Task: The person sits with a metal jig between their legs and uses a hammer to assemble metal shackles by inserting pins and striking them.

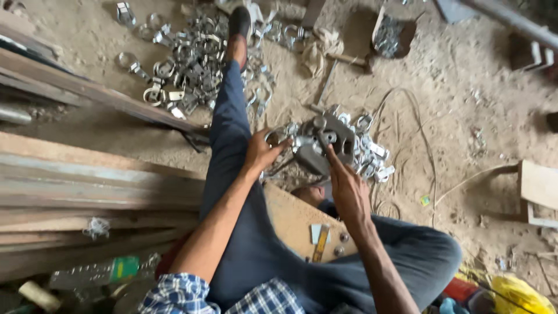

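Metal clamp [325,142]: held over sandy floor [465,116] betw. both hands. Left hand [261,152] fingers curled on its ring side; right hand [347,189] fingers closed on body. Loose clamps pile [192,64] beyond outstretched leg [229,116]; planks [87,186] left.

Blue-white checked short sleeves [174,293], dark navy trousers [256,250], 1 black shoe [239,22].

A rough workshop: a bare dirt floor [476,110] strewn with heaps of metal clamps [192,64], stacked timber planks [70,186], and a hammer [349,61].
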